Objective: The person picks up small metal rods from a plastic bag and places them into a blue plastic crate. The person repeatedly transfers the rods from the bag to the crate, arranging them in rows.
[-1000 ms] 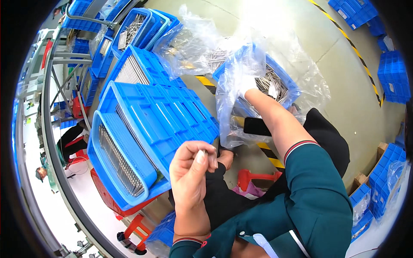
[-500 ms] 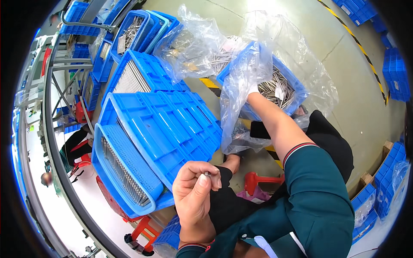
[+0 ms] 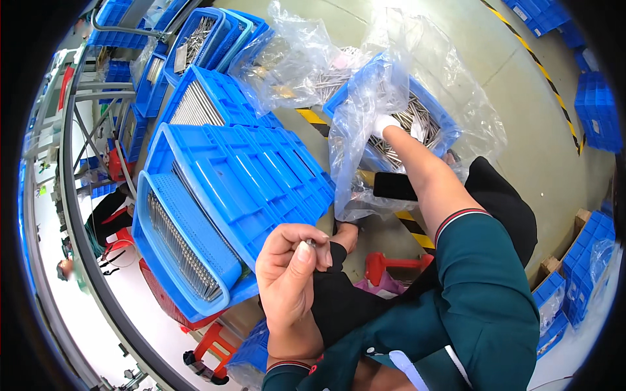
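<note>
My left hand (image 3: 287,277) is closed, palm up, its thumb and fingers pinching a small grey metal piece (image 3: 311,243). Most of that piece is hidden in the grip. My right hand (image 3: 386,125), in a white glove, reaches to the left side of a blue bin (image 3: 450,124) that holds many slender metal rods (image 3: 424,124). Clear plastic sheeting (image 3: 352,143) drapes over the bin's side and partly covers the glove, so its fingers cannot be made out. Left of my left hand, a light-blue perforated basket (image 3: 222,254) holds a row of metal rods (image 3: 176,244).
Large blue crates (image 3: 261,176) stand at the left, with more baskets of rods (image 3: 192,49) behind them. A dark phone-like slab (image 3: 394,186) lies by my right forearm. A red stool (image 3: 391,264) is below it. Striped tape (image 3: 548,78) marks the floor.
More of the right hand's white glove shows beside the plastic, and more of the dark slab is uncovered. The left hand keeps its pinch. The whole view has shifted slightly.
</note>
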Demonstrator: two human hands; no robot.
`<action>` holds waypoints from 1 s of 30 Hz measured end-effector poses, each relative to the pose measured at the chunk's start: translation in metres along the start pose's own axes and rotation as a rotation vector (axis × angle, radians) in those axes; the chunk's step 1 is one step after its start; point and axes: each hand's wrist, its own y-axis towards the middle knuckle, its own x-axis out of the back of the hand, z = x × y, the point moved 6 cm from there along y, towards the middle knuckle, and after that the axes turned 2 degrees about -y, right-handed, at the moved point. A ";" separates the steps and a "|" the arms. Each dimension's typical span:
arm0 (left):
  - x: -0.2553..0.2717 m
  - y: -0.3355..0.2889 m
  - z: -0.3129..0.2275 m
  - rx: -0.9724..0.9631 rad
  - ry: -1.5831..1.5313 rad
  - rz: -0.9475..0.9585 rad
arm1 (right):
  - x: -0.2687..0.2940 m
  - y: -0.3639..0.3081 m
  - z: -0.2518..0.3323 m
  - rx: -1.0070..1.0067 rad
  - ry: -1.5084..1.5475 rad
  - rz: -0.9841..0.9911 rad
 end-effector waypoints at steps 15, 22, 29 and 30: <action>-0.008 -0.005 0.002 0.000 -0.005 0.023 | -0.056 -0.023 -0.050 -0.048 0.422 0.401; -0.005 -0.003 0.005 0.012 0.011 -0.003 | -0.052 -0.035 -0.031 -0.394 0.884 0.305; -0.007 -0.001 0.006 0.019 0.018 0.002 | -0.052 0.015 -0.028 -0.082 0.140 0.147; -0.007 -0.001 0.006 0.019 0.018 0.002 | -0.054 0.019 -0.032 -0.142 0.126 0.070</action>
